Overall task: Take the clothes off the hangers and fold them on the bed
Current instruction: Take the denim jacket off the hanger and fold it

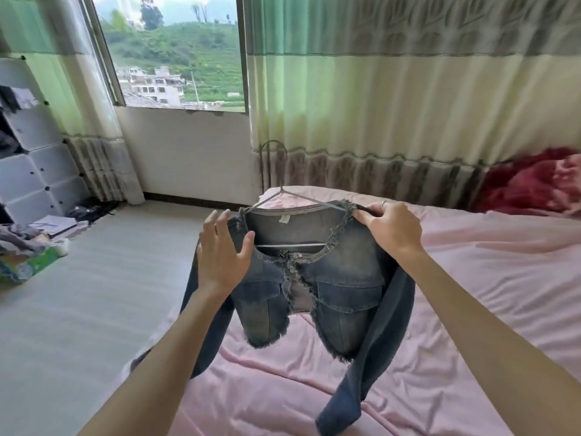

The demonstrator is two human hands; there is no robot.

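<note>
I held a faded blue frayed-edge denim jacket [314, 278] on its thin wire hanger [292, 196] above the pink bed [471, 278], right hand [390, 228] pinching the two-o'clock shoulder, left hand [224, 250] open-fingered beside the ten-o'clock shoulder.

Pink-sheeted bed [471, 278], red blanket [528, 180]

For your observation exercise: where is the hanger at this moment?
In the head view, centre frame, the hanger sits inside the denim jacket, held above the pink bed between both hands; its hook points towards the curtain.
</note>
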